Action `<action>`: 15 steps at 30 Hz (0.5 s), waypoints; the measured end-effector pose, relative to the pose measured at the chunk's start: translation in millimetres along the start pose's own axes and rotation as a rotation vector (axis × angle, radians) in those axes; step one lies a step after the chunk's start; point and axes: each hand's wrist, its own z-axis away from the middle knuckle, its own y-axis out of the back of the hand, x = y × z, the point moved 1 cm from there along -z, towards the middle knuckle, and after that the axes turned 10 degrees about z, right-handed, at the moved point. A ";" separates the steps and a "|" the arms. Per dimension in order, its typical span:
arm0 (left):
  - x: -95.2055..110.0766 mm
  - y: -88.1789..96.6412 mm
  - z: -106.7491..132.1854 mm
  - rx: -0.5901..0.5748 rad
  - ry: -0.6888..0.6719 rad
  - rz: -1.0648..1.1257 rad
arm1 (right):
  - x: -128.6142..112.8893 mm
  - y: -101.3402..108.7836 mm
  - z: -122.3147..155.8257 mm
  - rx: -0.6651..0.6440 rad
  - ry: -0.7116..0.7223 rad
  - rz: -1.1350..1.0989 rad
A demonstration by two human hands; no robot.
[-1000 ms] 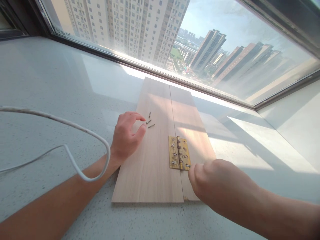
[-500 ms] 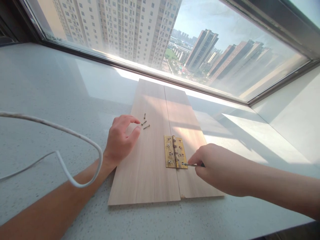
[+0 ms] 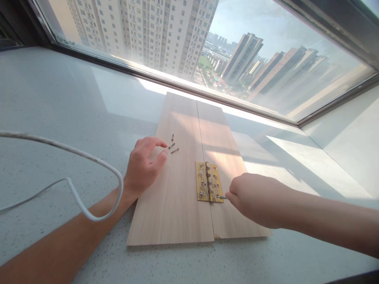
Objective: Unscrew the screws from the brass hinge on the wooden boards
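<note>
A brass hinge (image 3: 203, 195) lies across the seam of two pale wooden boards (image 3: 174, 213), with screws in several of its holes. My right hand (image 3: 254, 201) is closed round a screwdriver (image 3: 223, 197); its handle is hidden in the fist. The thin shaft points left, its tip at the lower right hole of the hinge. On the left board rests my left hand (image 3: 146, 161), thumb and forefinger curved and slightly apart, nothing seen between them. Just beyond those fingertips are three loose screws (image 3: 175, 150).
The boards lie on a speckled white sill (image 3: 89, 252) below a large window (image 3: 166, 85). A white cable (image 3: 97, 161) loops in front of my left forearm. A pale wall (image 3: 349, 122) stands at the right.
My right fist has turned over and hides the dark handle end that showed before. The screwdriver tip stays at the same hole. My left hand has hardly moved; the view has shifted slightly.
</note>
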 end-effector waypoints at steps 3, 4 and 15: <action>0.1 0.6 0.2 0.008 0.007 0.000 | -14.7 5.7 6.9 0.054 0.034 0.140; 0.1 0.8 0.3 0.009 0.007 0.000 | -19.6 6.1 9.7 0.073 0.081 0.208; 1.8 -0.1 0.3 -0.006 0.011 0.011 | -19.7 -15.7 24.9 0.253 0.225 0.405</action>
